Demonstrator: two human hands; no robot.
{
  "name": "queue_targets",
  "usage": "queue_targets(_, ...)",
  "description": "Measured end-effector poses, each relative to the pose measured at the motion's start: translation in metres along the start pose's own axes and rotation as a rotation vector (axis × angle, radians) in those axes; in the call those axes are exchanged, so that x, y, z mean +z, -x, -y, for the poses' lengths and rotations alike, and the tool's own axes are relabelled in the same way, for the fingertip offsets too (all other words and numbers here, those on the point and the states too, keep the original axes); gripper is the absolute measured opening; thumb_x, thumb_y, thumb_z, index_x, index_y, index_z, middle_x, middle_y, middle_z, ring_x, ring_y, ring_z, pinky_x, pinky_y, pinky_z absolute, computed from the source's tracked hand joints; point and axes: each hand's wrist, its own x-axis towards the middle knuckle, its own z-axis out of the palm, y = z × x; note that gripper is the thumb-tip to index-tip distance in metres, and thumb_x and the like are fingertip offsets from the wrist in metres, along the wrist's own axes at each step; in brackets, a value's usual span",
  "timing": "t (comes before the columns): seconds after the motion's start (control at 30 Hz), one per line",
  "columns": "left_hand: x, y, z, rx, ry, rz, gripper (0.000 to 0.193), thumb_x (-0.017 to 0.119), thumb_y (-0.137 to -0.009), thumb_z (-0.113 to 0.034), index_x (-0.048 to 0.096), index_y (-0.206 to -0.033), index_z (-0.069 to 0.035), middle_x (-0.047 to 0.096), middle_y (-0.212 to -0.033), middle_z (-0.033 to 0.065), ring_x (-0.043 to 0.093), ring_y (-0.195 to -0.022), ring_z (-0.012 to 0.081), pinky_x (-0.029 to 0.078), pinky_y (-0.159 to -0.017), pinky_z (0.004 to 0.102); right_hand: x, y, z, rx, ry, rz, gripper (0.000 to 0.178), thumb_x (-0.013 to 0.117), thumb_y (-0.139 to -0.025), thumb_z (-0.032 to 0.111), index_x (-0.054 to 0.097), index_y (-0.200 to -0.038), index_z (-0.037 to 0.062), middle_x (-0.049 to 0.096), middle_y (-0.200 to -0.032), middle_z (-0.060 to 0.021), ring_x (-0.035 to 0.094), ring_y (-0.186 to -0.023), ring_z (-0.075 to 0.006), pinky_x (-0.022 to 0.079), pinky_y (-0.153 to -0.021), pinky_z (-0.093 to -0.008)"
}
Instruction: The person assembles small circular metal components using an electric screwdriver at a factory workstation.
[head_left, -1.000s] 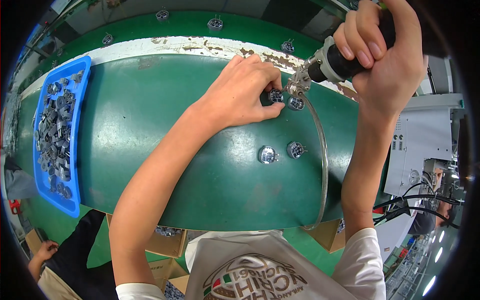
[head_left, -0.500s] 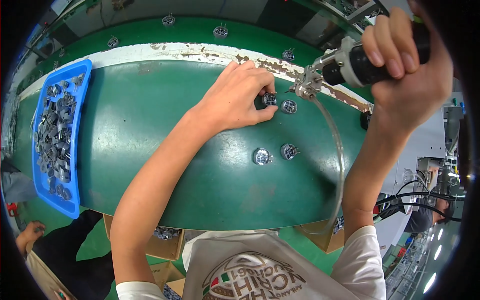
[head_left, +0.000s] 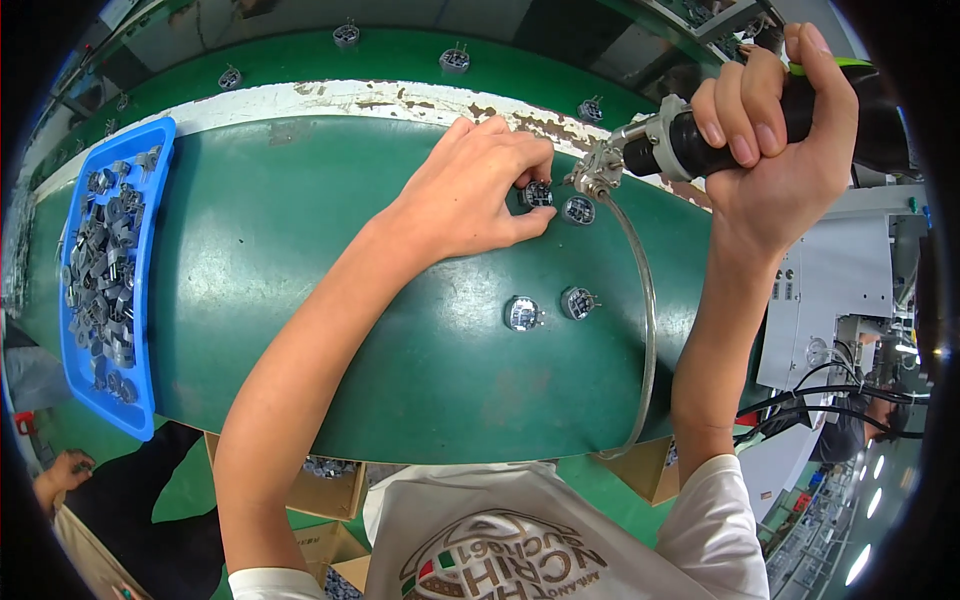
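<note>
On the green worktop, my left hand (head_left: 478,190) pinches a small round grey component (head_left: 536,193) between thumb and fingers and keeps it on the surface. My right hand (head_left: 775,135) is wrapped round a black electric screwdriver (head_left: 690,142), held sideways. Its metal head (head_left: 598,170) hangs just right of the pinched component; whether they touch I cannot tell. A clear hose (head_left: 650,300) loops down from this head. Right beside the pinched piece lies a second round component (head_left: 578,210). Nearer me lie two more, one component (head_left: 522,313) and another component (head_left: 577,302) with pins sticking out.
A blue tray (head_left: 143,300) full of grey plastic parts stands at the left. Beyond a chipped white rail (head_left: 350,97), a green conveyor belt (head_left: 400,55) carries several similar components. Cardboard boxes (head_left: 335,490) sit below the front edge. Another person's hand (head_left: 70,468) shows at lower left.
My right hand has brought the screwdriver left, so its head is closer to the pinched component. My left hand has barely moved. The components on the belt have shifted slightly right.
</note>
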Motion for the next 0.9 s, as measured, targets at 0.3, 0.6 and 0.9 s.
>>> queue_targets(0.3,0.0006,0.0005,0.0012,0.008,0.001,-0.003,0.025,0.077,-0.079,-0.025,0.06,-0.089,-0.009,0.058,-0.082,0.0038,0.054,-0.088,0.0231,0.038,-0.083,0.0364,0.0041,0.0001,-0.0017,0.007,0.012,0.016,0.025,0.048,-0.104,0.023,0.06,-0.104,0.0014,0.03,-0.055,0.0027,0.03,-0.045,-0.0083,0.032,-0.05,-0.0272)
queue_targets(0.6,0.0001,0.0002,-0.0004,0.014,-0.018,-0.002,0.025,0.077,-0.079,-0.025,0.06,-0.088,-0.01,0.057,-0.082,0.0036,0.054,-0.088,0.0231,0.038,-0.083,0.0367,0.0051,0.0012,0.0012,0.006,0.014,0.026,0.025,0.048,-0.104,0.023,0.06,-0.105,0.0001,0.031,-0.056,0.0022,0.03,-0.046,-0.0085,0.032,-0.05,-0.0274)
queue_targets(0.9,0.0001,0.0012,0.0015,0.003,-0.005,-0.013,0.025,0.078,-0.079,-0.025,0.06,-0.09,-0.01,0.057,-0.082,0.003,0.054,-0.088,0.0223,0.038,-0.083,0.0361,0.0063,0.0019,0.0029,0.007,-0.016,0.029,0.026,0.048,-0.103,0.022,0.061,-0.107,-0.0013,0.032,-0.056,0.0022,0.031,-0.046,-0.0083,0.033,-0.051,-0.0269)
